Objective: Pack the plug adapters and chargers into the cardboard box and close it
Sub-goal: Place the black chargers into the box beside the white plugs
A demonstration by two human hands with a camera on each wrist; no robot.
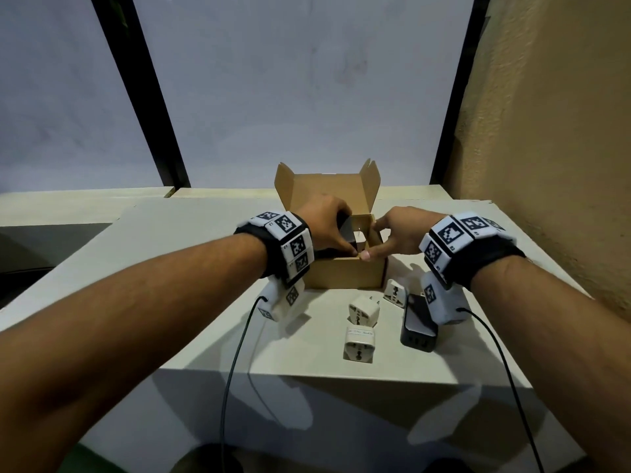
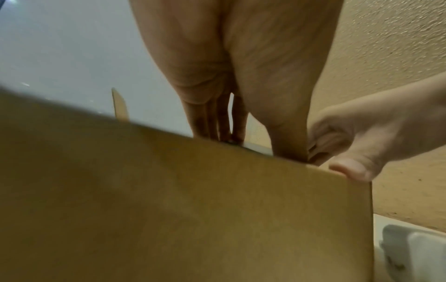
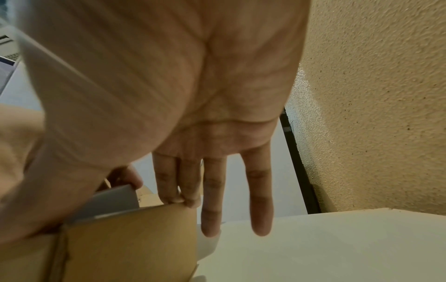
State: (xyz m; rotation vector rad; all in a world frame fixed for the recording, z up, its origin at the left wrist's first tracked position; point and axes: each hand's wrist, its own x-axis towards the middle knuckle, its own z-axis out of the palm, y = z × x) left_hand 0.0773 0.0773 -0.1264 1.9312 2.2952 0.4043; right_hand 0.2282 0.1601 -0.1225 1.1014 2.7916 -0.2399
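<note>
The left hand (image 1: 326, 221) is lowering a black charger (image 1: 450, 233) into the open cardboard box (image 1: 345, 273), fingers curled round it, so that it settles against the left wall; the right hand (image 1: 397, 230) is steadying the box, thumb on the near rim and two fingertips on the right wall, the other fingers hanging straight outside, likely to keep the light carton from sliding; the box, plain brown with its lid and side tabs standing up, is sitting towards the back of the desk (image 1: 478, 353); something white is showing inside it, too hidden to name; three white plug adapters (image 1: 363, 312) and a second black charger (image 1: 418, 324) are waiting near the front edge, just before the box.
</note>
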